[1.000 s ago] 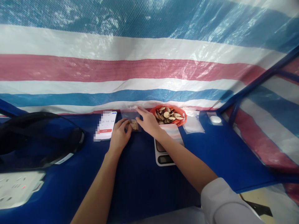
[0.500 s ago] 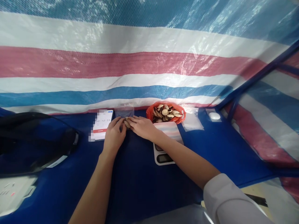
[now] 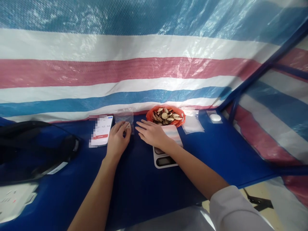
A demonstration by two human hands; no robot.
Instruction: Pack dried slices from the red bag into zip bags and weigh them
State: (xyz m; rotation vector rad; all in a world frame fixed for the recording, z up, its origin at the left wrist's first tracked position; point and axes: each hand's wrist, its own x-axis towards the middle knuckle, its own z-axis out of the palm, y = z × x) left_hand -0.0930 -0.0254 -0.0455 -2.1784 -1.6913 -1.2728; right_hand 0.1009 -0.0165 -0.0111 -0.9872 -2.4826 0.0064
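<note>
My left hand [image 3: 118, 139] is closed, fingertips curled around a pale dried slice [image 3: 128, 125], mostly hidden by the fingers. It rests at the near edge of a clear plastic bag [image 3: 125, 115] lying against the striped sheet. My right hand [image 3: 152, 133] holds nothing, its fingers spread and pointing left, apart from the left hand. Beneath the right wrist sits a white kitchen scale [image 3: 156, 163] with a dark display, partly covered by the forearm. Just behind the scale, a red plastic bag [image 3: 149, 115] stands with its mouth wide, full of dried slices [image 3: 166, 116] with dark edges.
A phone [image 3: 103, 131] showing a running timer lies left of my left hand. Clear plastic bags [image 3: 192, 124] and a small white round item [image 3: 215, 117] are at the right. A black strapped object [image 3: 69, 150] and a white power strip [image 3: 16, 199] occupy the left.
My right hand has come away from the left hand and the slices, moving right with fingers spread. The left hand stays at the clear bag. The view has shifted slightly.
</note>
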